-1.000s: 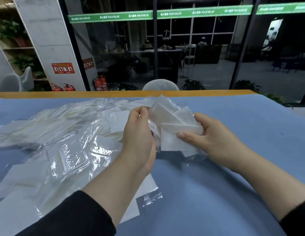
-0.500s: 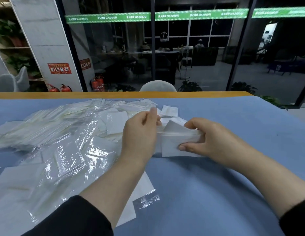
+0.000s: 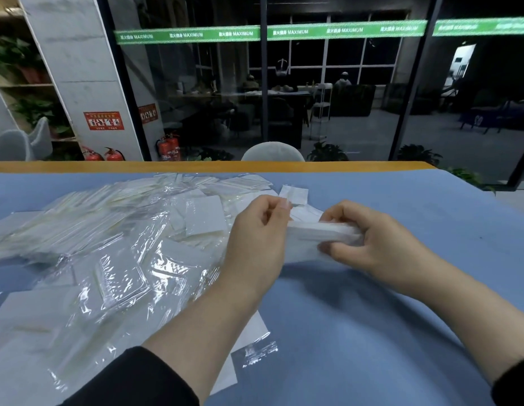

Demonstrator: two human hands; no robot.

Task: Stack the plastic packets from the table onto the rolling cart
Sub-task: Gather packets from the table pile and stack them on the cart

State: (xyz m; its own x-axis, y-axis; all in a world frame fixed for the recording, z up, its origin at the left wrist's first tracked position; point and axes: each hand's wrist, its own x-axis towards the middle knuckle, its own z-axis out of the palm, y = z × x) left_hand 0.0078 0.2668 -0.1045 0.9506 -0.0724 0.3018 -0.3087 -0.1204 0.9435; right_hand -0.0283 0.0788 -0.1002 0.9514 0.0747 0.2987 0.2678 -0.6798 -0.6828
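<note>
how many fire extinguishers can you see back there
4. Two stand on the floor at the base of the white pillar: one and one. Two more stand behind the glass. Others may be hidden.

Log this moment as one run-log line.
left hand: grips bundle of packets | right hand: grips same bundle | loose packets: spread on blue table | rolling cart: not in view
</note>
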